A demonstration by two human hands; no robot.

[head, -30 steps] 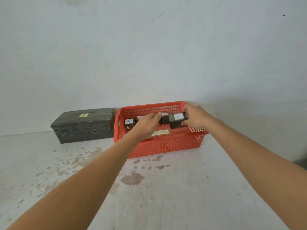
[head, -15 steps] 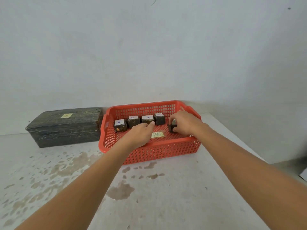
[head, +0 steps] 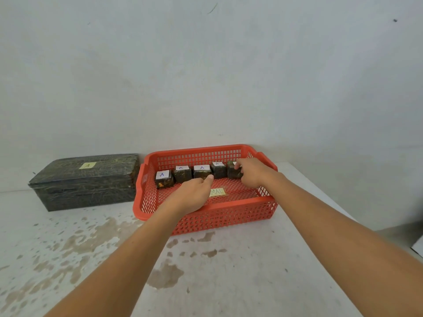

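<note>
Five cubes [head: 202, 172] in one red basket [head: 229, 206]. Right hand [head: 254, 173] gripping the 3 o'clock cube [head: 231, 173]; left hand [head: 194, 196] curled, empty. One dark box [head: 87, 181] at 9 o'clock.

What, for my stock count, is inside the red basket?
Five dark cubes in a row; four show white A labels. The right hand grips the fifth cube, covering its top. The left hand partly hides a yellow note.

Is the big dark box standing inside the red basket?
No, the big dark box stands left of the red basket, outside it.
</note>
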